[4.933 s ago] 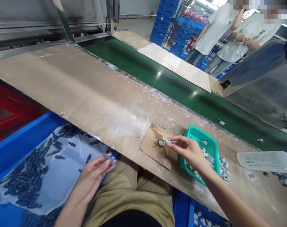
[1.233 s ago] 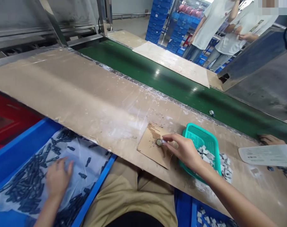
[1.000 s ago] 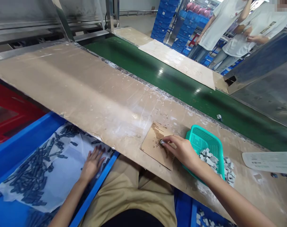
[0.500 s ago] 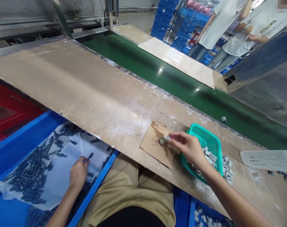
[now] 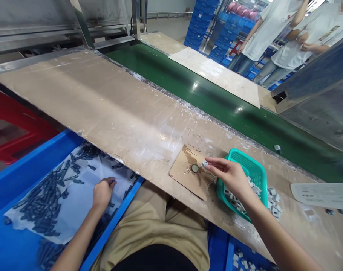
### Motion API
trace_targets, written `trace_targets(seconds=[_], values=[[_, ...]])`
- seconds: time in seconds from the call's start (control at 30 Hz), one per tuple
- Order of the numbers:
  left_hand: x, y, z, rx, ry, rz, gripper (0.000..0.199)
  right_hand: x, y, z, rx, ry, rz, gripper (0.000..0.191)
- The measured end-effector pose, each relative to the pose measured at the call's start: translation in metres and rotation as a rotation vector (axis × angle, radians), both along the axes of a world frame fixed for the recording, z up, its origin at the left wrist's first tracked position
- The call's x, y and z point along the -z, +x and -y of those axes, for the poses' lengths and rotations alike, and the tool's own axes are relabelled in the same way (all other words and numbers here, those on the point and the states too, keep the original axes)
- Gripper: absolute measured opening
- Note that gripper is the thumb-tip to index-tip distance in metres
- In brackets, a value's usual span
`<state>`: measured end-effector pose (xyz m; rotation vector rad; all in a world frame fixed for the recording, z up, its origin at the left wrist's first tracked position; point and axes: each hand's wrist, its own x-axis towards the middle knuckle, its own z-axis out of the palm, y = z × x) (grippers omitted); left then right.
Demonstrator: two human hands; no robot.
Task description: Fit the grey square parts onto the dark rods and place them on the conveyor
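Ahead of both grips spreads a tan tabletop (image 5: pixel 103 101); below the left grip (image 5: pixel 102 192) sits a blue bin (image 5: pixel 32 160) of dark parts (image 5: pixel 44 205). Beneath the right grip's wrist, a green basket (image 5: pixel 263 180); by its fingertips, a cardboard sheet (image 5: pixel 178 169) bearing a round dish (image 5: pixel 195 168). The right grip pinches a pale piece (image 5: pixel 204 164); the left, a dark piece (image 5: pixel 113 181), mostly hidden. Either could drop if its pinch slackens; a knock could tip the dish.
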<state>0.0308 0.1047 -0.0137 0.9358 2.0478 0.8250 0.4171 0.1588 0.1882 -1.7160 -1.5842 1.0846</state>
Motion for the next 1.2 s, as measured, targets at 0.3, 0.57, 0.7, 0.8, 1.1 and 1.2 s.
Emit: trace_targets(seconds=[0.3,0.57,0.7,0.8,1.1,1.2], values=[[-0.087,0.036,0.020,-0.291,0.111,0.942,0.024,-0.008,-0.008,-0.002,0.010,-0.071,-0.041,0.042],[-0.147,0.152,0.001,-0.017,0.326,1.383,0.042,-0.032,-0.025,0.013,0.004,-0.139,-0.207,0.034],[-0.158,0.187,-0.006,0.053,0.589,1.181,0.031,-0.054,-0.038,0.030,-0.038,-0.190,-0.304,0.031],[-0.160,0.194,-0.002,0.103,0.944,0.744,0.017,-0.064,-0.045,0.037,-0.049,-0.260,-0.358,0.028],[-0.162,0.183,0.001,0.439,1.446,0.043,0.037,-0.074,-0.052,0.042,-0.078,-0.481,-0.533,0.026],[-0.166,0.179,0.000,0.475,1.467,-0.024,0.032,-0.076,-0.052,0.044,-0.060,-0.495,-0.524,0.027]])
